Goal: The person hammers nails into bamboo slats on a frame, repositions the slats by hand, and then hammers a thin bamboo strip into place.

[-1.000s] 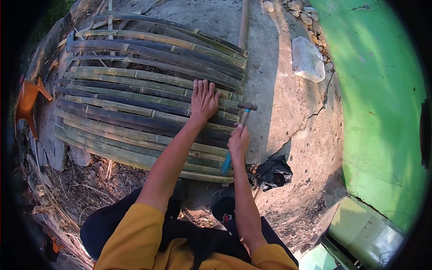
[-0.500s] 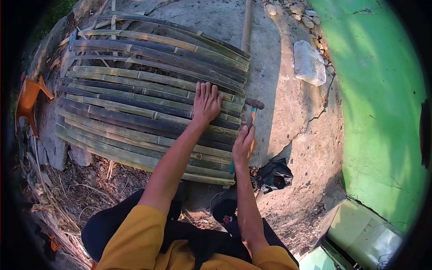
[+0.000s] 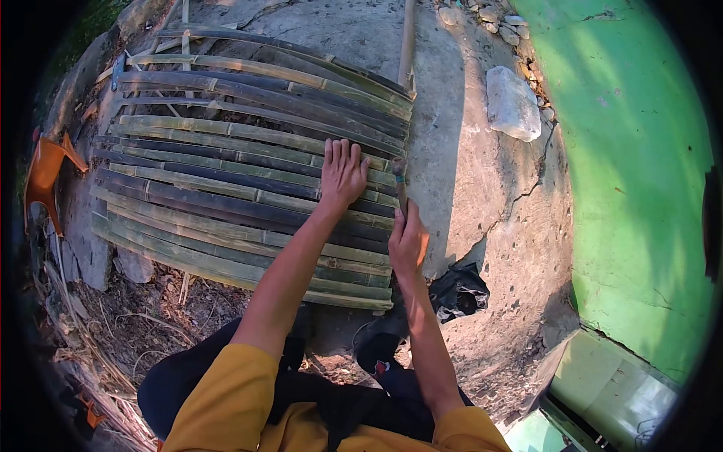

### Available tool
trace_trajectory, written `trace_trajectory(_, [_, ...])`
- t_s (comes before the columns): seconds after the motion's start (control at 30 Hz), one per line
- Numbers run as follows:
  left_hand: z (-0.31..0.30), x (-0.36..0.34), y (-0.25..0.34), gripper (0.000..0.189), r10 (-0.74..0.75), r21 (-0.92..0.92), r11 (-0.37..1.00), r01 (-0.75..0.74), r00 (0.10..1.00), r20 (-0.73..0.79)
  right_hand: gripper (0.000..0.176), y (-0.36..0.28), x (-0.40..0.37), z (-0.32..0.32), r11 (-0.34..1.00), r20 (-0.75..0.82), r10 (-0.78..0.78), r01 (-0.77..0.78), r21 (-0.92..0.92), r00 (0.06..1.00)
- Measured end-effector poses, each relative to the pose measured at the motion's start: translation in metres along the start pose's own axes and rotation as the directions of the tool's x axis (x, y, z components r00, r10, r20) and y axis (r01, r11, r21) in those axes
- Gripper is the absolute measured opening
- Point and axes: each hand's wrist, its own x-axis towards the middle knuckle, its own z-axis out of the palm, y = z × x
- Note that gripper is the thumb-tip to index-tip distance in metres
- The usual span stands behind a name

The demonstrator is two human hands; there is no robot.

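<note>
My right hand (image 3: pixel 407 242) is wrapped round the handle of a hammer (image 3: pixel 401 184). The hammer's head is over the right ends of the slats, near the edge of the bamboo slat panel (image 3: pixel 226 202). Flat on the slats, a little to the left of the hammer, lies my left hand (image 3: pixel 344 175), fingers stretched away from me and holding nothing. The panel is made of several long split-bamboo strips, some green and some dark, set side by side with narrow gaps.
An orange plastic chair (image 3: pixel 47 177) is at the far left. Right of the panel are a black plastic bag (image 3: pixel 461 292) and a whitish block (image 3: pixel 514 104) on cracked concrete. A green wall (image 3: pixel 625 188) borders the right side. A pole (image 3: pixel 407 45) lies beyond the panel.
The hammer head has swung left, from beside the panel's right edge onto the slat ends. My left hand stays in nearly the same place on the bamboo.
</note>
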Motion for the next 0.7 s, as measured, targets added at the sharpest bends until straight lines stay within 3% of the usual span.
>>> trace_trajectory(0.1, [-0.001, 0.000, -0.001, 0.034, -0.003, -0.004, 1.000, 0.003, 1.000, -0.005, 0.031, -0.003, 0.001, 0.002, 0.997, 0.008, -0.069, 0.069, 0.024, 0.998])
trace_trajectory(0.17, [0.000, 0.001, -0.002, 0.034, -0.004, -0.010, 1.000, 0.004, 1.000, -0.013, 0.031, -0.001, -0.004, 0.007, 0.935, -0.026, 0.260, -0.245, 0.257, 0.965])
trace_trajectory(0.27, [-0.001, -0.002, -0.001, 0.034, -0.004, -0.018, 1.000, 0.004, 1.000, 0.028, 0.033, 0.008, -0.012, 0.013, 0.900, 0.002, 0.376, -0.365, 0.237, 0.927])
trace_trajectory(0.3, [-0.001, -0.002, -0.001, 0.034, -0.005, -0.012, 1.000, 0.006, 1.000, 0.026, 0.033, 0.014, -0.013, 0.015, 0.900, -0.003, 0.380, -0.369, 0.234, 0.925])
trace_trajectory(0.37, [-0.003, 0.000, 0.002, 0.033, -0.003, -0.008, 1.000, 0.003, 1.000, 0.018, 0.032, 0.025, -0.010, 0.019, 0.966, 0.196, 0.259, -0.253, -0.055, 0.946])
trace_trajectory(0.4, [-0.003, 0.001, 0.002, 0.034, 0.001, -0.006, 1.000, -0.001, 1.000, 0.010, 0.032, 0.018, -0.005, 0.018, 0.968, 0.191, 0.252, -0.247, -0.052, 0.949])
trace_trajectory(0.47, [-0.001, -0.001, -0.002, 0.034, -0.004, 0.001, 1.000, 0.004, 1.000, 0.010, 0.031, 0.004, -0.005, 0.015, 0.953, -0.018, 0.254, -0.247, 0.176, 0.967])
trace_trajectory(0.57, [0.000, -0.004, 0.000, 0.034, 0.011, -0.002, 1.000, -0.011, 1.000, -0.021, 0.030, -0.009, -0.006, 0.016, 0.924, -0.115, 0.349, -0.321, 0.205, 0.930])
trace_trajectory(0.6, [-0.001, -0.003, 0.000, 0.034, 0.001, -0.008, 1.000, -0.001, 1.000, 0.003, 0.030, 0.003, -0.011, 0.022, 0.925, -0.121, 0.349, -0.321, 0.203, 0.929])
trace_trajectory(0.67, [-0.002, 0.002, 0.000, 0.034, -0.005, -0.010, 1.000, 0.005, 1.000, 0.012, 0.030, 0.036, -0.018, 0.043, 0.965, 0.058, 0.260, -0.260, 0.007, 0.964])
trace_trajectory(0.7, [0.000, -0.001, 0.000, 0.034, 0.005, -0.008, 1.000, -0.005, 1.000, -0.010, 0.034, 0.035, -0.015, 0.037, 0.951, 0.059, 0.303, -0.306, 0.047, 0.951])
